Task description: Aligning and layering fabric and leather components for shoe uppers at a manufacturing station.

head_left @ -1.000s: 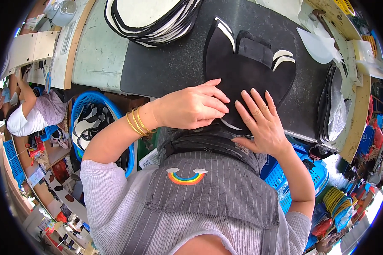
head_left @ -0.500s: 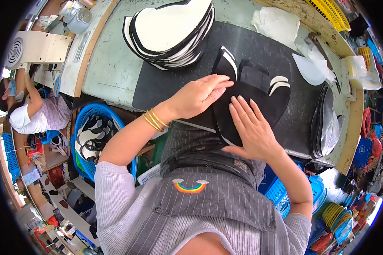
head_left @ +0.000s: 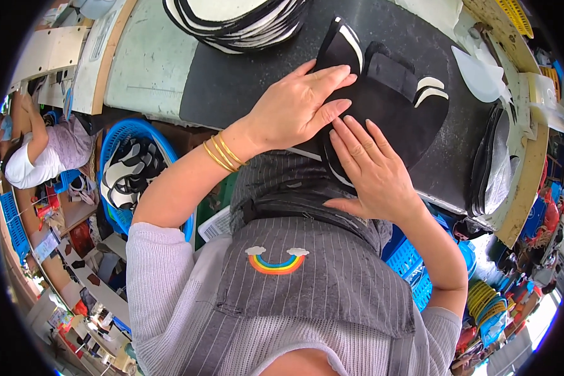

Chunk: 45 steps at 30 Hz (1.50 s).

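A black sheet piece (head_left: pixel 413 135) with curved edges lies at the front edge of the table, partly under both hands. Two curved white strips (head_left: pixel 431 94) show on its right part, and a black rectangular patch (head_left: pixel 391 74) is at its top. A pointed black flap with a white edge (head_left: pixel 349 41) rises beyond my left hand (head_left: pixel 301 105). That hand rests on the piece's left side, fingers forward and thumb apart from them. My right hand (head_left: pixel 377 168) lies flat on the near part, fingers stretched out, thumb at the lower edge. The left palm's underside is hidden.
A stack of white pieces with black edges (head_left: pixel 250 34) stands at the back left of the black mat (head_left: pixel 222 84). Dark pieces (head_left: pixel 492 163) are stacked on the right. A blue basket (head_left: pixel 109 150) of scraps stands left. Another person (head_left: pixel 37 150) sits far left.
My view has shifted, so the table sits higher in the picture. My left thumb has spread away from the fingers and points toward the right hand. The right hand still lies flat.
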Available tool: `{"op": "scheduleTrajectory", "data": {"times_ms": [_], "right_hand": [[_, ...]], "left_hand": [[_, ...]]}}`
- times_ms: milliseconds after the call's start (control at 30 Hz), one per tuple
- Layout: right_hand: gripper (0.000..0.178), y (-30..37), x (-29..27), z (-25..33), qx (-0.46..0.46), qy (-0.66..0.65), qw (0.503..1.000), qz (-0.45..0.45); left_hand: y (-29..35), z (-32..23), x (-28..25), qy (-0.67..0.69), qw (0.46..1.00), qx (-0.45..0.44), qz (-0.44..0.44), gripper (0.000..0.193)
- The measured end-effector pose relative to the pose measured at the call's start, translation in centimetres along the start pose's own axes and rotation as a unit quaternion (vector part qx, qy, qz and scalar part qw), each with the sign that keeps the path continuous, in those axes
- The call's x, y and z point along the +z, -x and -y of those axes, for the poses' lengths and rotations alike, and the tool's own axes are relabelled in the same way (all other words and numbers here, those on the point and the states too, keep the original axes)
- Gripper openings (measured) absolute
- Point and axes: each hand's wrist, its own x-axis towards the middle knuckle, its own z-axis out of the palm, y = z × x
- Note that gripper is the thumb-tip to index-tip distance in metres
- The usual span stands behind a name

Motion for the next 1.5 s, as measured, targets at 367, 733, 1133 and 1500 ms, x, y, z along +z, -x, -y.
{"op": "scheduleTrajectory", "data": {"times_ms": [367, 733, 1133, 1500], "right_hand": [[0.060, 3.4, 1.9, 2.1, -0.160, -0.177, 0.966, -0.101], [0.065, 4.0, -3.7, -4.0, 0.203, 0.032, 0.946, -0.252], [0.076, 1.8, -2.0, -12.0, 0.278, 0.048, 0.949, -0.138], [0.066, -3.8, -3.1, -10.0, 0.128, 0.068, 0.984, -0.100]], "left_hand": [[0.1, 0.4, -0.3, -0.037, 0.999, 0.012, 0.037, 0.053], [-1.2, -4.2, 2.6, -0.195, 0.979, -0.053, 0.009, 0.087], [-1.7, -3.7, 1.8, -0.203, 0.973, -0.079, 0.073, 0.093], [-2.9, 0.2, 0.0, -0.251, 0.964, -0.058, 0.057, 0.076]]}}
